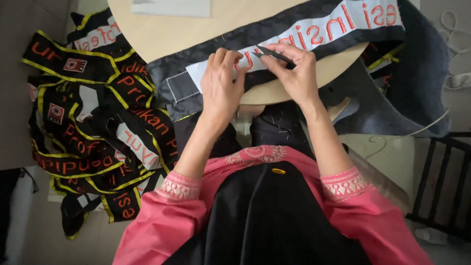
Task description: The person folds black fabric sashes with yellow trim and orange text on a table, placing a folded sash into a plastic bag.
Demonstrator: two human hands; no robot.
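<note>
Head view: sash [304,29] under both hands, snips [274,54] in right hand [294,73].

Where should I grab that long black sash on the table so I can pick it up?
Probably the near left end of the black sash, coming from the table's edge: it lies flat, overhangs slightly, and is free. The left hand and right hand with the small snips occupy the middle.

Bare tabletop [162,34] opens toward the upper left of the frame, with only a grey sheet [171,7] at the top edge. The black sash with its white band [314,27] bars the table from centre to upper right. Left of centre, a heap of sashes [98,122] chokes the floor (black, yellow-edged). At lower right stands a dark chair frame [444,181].
</note>
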